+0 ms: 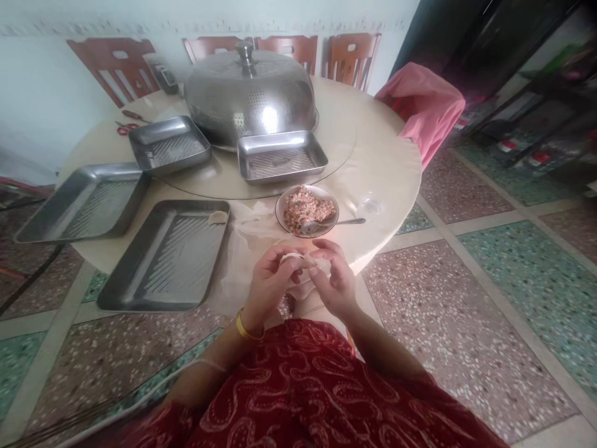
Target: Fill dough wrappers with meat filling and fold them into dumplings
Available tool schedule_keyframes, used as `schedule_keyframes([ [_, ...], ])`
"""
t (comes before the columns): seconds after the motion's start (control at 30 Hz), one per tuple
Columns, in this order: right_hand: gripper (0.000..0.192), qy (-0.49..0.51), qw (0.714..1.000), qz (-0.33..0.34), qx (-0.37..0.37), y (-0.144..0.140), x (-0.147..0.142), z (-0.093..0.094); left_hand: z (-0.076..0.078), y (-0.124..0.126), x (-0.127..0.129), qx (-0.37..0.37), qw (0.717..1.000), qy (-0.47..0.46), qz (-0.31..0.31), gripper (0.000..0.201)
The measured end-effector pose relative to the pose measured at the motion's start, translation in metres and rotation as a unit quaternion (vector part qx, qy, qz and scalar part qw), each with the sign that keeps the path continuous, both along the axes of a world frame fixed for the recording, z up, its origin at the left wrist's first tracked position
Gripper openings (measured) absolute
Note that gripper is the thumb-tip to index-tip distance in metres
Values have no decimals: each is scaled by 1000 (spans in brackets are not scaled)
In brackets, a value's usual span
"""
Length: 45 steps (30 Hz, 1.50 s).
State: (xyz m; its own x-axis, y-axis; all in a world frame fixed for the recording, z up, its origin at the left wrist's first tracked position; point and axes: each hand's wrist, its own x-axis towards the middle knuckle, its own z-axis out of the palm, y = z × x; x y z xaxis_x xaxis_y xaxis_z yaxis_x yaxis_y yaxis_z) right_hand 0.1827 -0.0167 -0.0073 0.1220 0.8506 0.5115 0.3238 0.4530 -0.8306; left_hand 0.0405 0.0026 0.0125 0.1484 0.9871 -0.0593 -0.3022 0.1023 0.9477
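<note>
- The person holds a dumpling (295, 260) between both hands, just in front of the near edge of the table (387, 162) and above the lap.
- The left hand (269, 283) curls round the dumpling's left side, thumb and fingers closed on the pale dough; its wrist carries a yellow bangle (246, 328).
- The right hand (332, 280) meets it from the right, fingertips pinched on the dough's right edge, the upper fingers lifted and spread above it.
- So both hands are clamped on the one dumpling, and neither is nearer than the other; the piece lies between them, its long axis running roughly left to right, from palm to palm.
- The bowl (306, 210) of minced filling stands on the table straight ahead of the hands, near them, with a spoon (332, 222) resting in it, handle pointing to the right.
- The large tray (168, 255) lies forward and to the left of the hands, nearer the left hand; its near part overhangs the table edge.
- One finished dumpling (217, 217) sits in that tray's far right corner.
- A sheet of thin plastic (247, 236) lies between tray and bowl; what rests on it cannot be told.
- Three more trays and a domed metal cover (249, 93) stand farther back, well apart from the hands.
</note>
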Motion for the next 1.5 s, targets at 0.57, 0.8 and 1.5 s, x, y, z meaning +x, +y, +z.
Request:
schedule_keyframes([
  [0.57,10,-145,988,57,23,20,28,12,4,1,4,-15,1000,20,12,9],
  [0.8,9,-174,983,56,25,20,29,10,2,2,3,6,999,35,6,9],
  [1.5,14,-146,989,9,-18,18,22,8,3,4,4,-16,999,47,-12,8],
])
